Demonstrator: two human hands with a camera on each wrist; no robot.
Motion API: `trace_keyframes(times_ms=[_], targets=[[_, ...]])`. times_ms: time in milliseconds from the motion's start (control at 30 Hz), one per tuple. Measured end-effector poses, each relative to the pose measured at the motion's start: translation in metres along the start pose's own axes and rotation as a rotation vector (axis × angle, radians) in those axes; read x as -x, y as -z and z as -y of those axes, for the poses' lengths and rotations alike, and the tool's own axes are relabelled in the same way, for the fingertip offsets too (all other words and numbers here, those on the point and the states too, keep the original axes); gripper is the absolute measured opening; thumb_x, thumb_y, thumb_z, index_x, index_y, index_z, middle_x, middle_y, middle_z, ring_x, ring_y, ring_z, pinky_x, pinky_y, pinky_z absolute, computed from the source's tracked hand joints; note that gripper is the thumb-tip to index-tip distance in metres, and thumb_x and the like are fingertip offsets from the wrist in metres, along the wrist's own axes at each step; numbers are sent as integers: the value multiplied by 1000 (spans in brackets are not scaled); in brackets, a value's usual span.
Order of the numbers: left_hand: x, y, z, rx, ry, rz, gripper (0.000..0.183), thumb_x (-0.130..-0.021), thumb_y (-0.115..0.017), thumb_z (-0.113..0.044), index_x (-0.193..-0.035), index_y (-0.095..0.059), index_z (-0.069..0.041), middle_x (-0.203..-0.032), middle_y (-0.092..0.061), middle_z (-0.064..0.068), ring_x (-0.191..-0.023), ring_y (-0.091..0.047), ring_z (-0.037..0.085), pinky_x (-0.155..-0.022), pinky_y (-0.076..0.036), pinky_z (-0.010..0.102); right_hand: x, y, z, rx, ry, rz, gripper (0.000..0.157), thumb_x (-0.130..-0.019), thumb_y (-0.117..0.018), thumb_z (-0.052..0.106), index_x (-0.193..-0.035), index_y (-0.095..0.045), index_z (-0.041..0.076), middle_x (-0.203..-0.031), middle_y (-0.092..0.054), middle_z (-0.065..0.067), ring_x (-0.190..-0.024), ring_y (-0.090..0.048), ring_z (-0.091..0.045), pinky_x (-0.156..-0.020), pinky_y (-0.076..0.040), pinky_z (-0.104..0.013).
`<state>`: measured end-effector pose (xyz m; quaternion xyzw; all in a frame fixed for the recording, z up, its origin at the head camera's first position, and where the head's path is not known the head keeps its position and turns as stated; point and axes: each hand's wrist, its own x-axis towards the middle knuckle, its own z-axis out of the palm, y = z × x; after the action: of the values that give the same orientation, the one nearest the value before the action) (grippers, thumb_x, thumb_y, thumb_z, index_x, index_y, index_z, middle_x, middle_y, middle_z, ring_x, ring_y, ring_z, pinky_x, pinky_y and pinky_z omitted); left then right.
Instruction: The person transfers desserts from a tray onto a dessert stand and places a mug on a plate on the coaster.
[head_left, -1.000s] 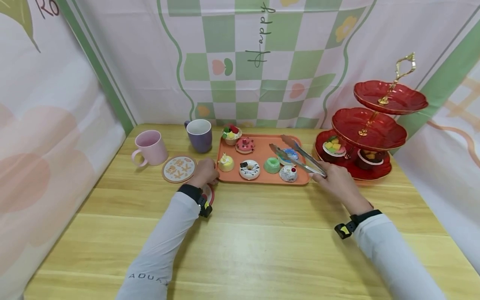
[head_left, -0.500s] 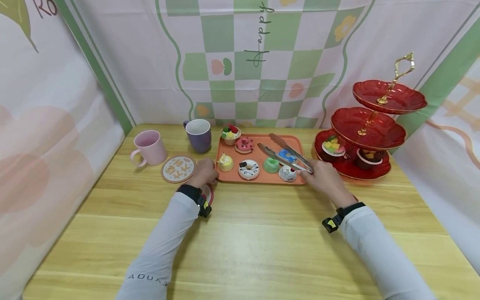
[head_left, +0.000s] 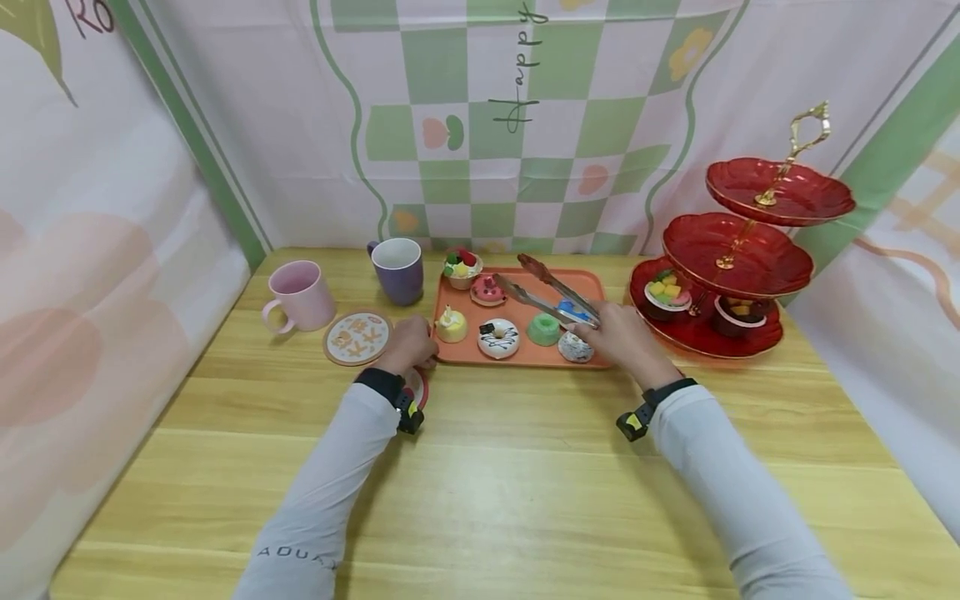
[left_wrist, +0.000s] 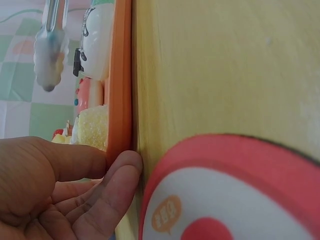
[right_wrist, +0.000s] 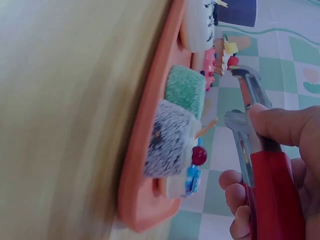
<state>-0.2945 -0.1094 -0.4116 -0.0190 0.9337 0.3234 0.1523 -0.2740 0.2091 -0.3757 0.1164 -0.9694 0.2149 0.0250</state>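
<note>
My left hand [head_left: 408,342] pinches the near left corner of the orange tray [head_left: 534,355]; in the left wrist view the thumb and a finger meet at its rim. Tongs with red handles [right_wrist: 277,195] are gripped in my right hand [head_left: 626,342], thumb lying along one metal arm. Their two tips are spread with nothing between them, above the tray near the pink donut [head_left: 489,288]. On the tray also lie a white striped donut [head_left: 498,339], a green ring cake [head_left: 543,330], a yellow cake [head_left: 452,326], a speckled white cake [head_left: 576,347], a partly hidden blue donut [head_left: 572,309] and a fruit tart [head_left: 462,267].
A red three-tier stand [head_left: 738,258] at right bears two dark cupcakes, one fruit-topped [head_left: 667,296], on its bottom plate. Left of the tray are a purple mug [head_left: 400,275], a pink mug [head_left: 302,297] and a round coaster [head_left: 358,337]. A red-rimmed coaster [left_wrist: 225,200] lies partly under my left wrist.
My right hand has moved left with the tongs, whose tips went from over the blue donut to near the pink donut. My left hand has stayed at the tray corner.
</note>
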Motion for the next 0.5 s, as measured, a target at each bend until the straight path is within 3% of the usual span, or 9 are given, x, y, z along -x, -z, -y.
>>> trace_keyframes(times_ms=[200, 500], targets=[[0, 1, -1, 4, 30, 16, 5, -85, -61, -6, -85, -60, -1, -63, -64, 8, -50, -61, 13, -49, -46, 22, -14, -2, 11, -50, -52, 78, 29, -88, -63, 31, -98, -60, 3, -71, -52, -8, -60, -48, -22, -50, -36, -32], [1, 0, -2, 12, 22, 26, 5, -85, -60, -5, -83, -61, -1, -62, -64, 8, -53, -62, 16, -51, -46, 24, -29, -11, 28, -20, -67, 96, 32, -87, -65, 33, -89, -58, 2, -66, -44, -6, -58, -45, -22, -51, -34, -32]])
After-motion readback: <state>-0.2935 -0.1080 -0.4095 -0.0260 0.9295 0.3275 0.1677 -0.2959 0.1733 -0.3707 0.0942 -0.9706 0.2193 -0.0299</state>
